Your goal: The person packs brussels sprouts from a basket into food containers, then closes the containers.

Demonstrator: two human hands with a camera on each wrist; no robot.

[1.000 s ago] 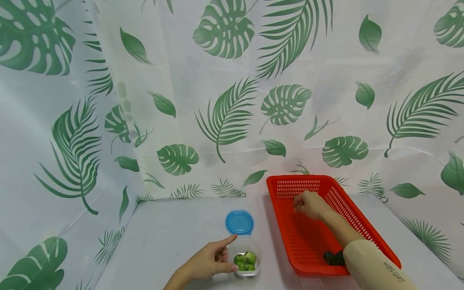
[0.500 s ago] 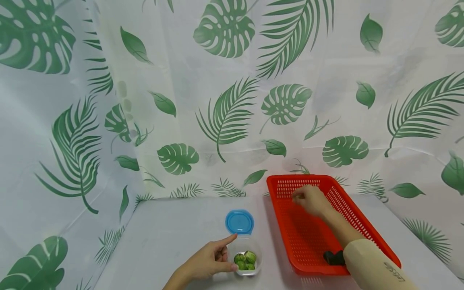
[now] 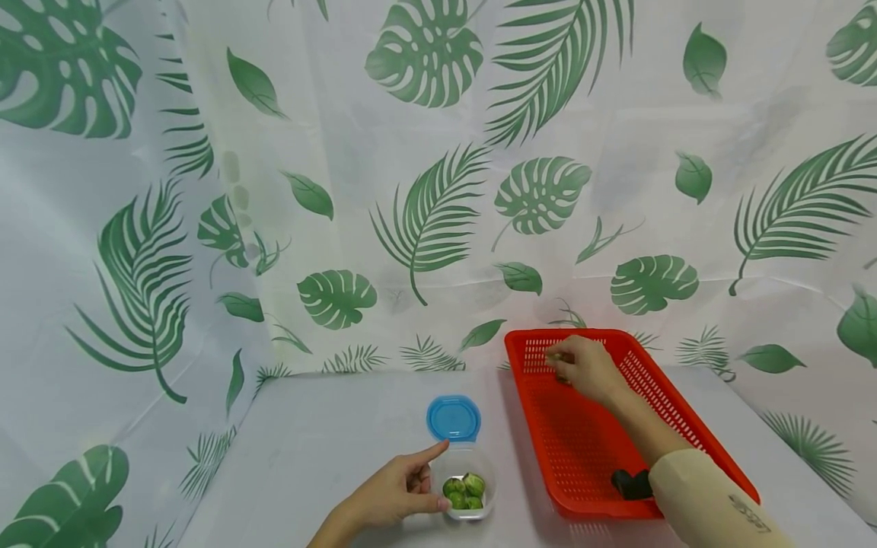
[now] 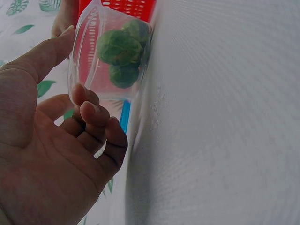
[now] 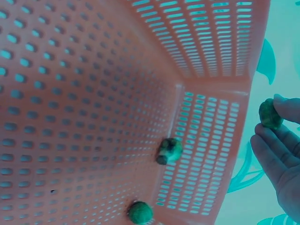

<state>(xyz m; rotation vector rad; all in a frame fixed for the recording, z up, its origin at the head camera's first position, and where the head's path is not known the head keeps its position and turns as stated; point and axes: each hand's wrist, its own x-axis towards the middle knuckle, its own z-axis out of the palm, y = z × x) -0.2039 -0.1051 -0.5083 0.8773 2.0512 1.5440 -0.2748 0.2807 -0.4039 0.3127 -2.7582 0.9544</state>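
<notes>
In the head view, a small clear plastic container [image 3: 467, 464] holds several Brussels sprouts [image 3: 464, 491]. My left hand [image 3: 393, 487] holds its left side, thumb at the near rim and forefinger stretched to the far rim. The left wrist view shows the other fingers curled below the container [image 4: 86, 56]. Over the far end of the red basket [image 3: 582, 445], my right hand [image 3: 591, 371] pinches a Brussels sprout [image 5: 270, 114] between thumb and fingertips. Two more sprouts lie in the basket by its end wall, one [image 5: 169, 150] in the middle and another [image 5: 140, 213] lower in the right wrist view.
A blue lid [image 3: 453, 418] lies flat on the white table [image 3: 329, 434] just beyond the container. The basket has raised perforated walls. Beside the right sleeve [image 3: 706, 498] shows a black object [image 3: 632, 485]. A leaf-print sheet [image 3: 438, 190] hangs behind and at the left.
My right hand has risen a little from inside the basket toward its far end, and a sprout now shows in its fingers. The left hand and container have stayed in place.
</notes>
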